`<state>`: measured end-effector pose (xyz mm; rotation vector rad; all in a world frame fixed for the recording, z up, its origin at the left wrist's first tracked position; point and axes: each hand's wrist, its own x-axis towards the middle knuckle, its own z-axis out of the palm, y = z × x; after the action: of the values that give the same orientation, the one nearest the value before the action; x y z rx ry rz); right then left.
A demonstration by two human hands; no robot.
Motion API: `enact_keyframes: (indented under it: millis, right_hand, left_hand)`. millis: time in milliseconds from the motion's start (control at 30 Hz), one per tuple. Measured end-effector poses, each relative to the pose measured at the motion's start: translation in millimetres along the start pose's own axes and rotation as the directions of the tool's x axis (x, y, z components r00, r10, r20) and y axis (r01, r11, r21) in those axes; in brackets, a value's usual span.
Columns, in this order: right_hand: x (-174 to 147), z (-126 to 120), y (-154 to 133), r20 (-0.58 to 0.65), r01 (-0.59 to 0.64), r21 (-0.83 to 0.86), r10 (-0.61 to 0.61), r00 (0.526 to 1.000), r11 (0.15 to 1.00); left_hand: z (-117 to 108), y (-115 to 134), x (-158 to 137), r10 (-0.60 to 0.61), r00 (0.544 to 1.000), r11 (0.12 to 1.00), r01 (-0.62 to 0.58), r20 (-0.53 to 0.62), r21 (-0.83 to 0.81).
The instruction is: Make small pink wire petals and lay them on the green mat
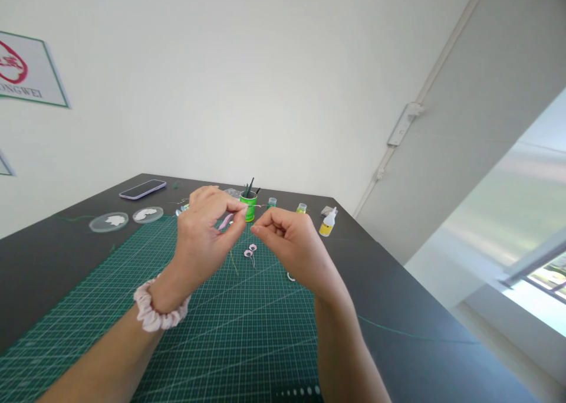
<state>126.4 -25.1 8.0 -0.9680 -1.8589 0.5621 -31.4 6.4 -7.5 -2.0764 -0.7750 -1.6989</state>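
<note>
Both hands are raised over the green cutting mat (239, 332), close together with fingertips pinched. My left hand (206, 226), with a pale scrunchie (152, 308) at the wrist, is closed on a small lilac petal-like piece (226, 220), which shows in the gap behind the thumb. A thin light strand (256, 206) runs near its fingertips in front of the green can (249, 213). My right hand (292, 238) is closed, thumb against index finger; whatever it pinches is too fine to make out. Beneath the hands, two small pink loop-shaped pieces with wire stems (250, 251) lie on the mat.
Brushes or tools stand in the green can. Behind are small jars (301, 208) and a yellow-labelled glue bottle (327, 223). At the left lie a phone (142, 189) and two clear dishes (95, 223) with white pieces. A green thread (411, 334) crosses the dark table at right.
</note>
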Motion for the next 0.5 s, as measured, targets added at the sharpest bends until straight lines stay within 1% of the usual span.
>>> enact_keyframes:
  millis: [100,200,300,400,500]
  right_hand:
    - [-2.9,1.1,-2.7,-0.013,0.040,-0.073,-0.041,0.999,0.996]
    - [-5.9,0.8,-5.9,-0.035,0.076,-0.116,-0.080,0.996,0.990]
    - [-7.3,-0.6,-7.4,-0.100,0.108,-0.132,-0.122,0.988,0.985]
    - [-6.4,-2.8,-5.7,-0.188,0.140,-0.172,-0.172,0.967,0.975]
    - [-4.3,-6.4,-2.2,-0.240,0.138,-0.206,-0.187,0.953,0.969]
  left_hand:
    - [-0.2,0.0,0.6,0.011,1.000,1.000,-0.011,-0.011,0.017]
    - [-0.6,-0.5,1.3,0.020,1.000,0.999,-0.020,0.013,0.026]
    - [-0.9,-0.6,1.5,0.067,0.995,0.998,-0.068,0.070,0.007]
    - [-1.3,0.3,1.5,0.107,0.988,0.994,-0.105,0.113,-0.024]
    - [-1.9,1.4,1.8,0.129,0.980,0.991,-0.121,0.153,-0.057]
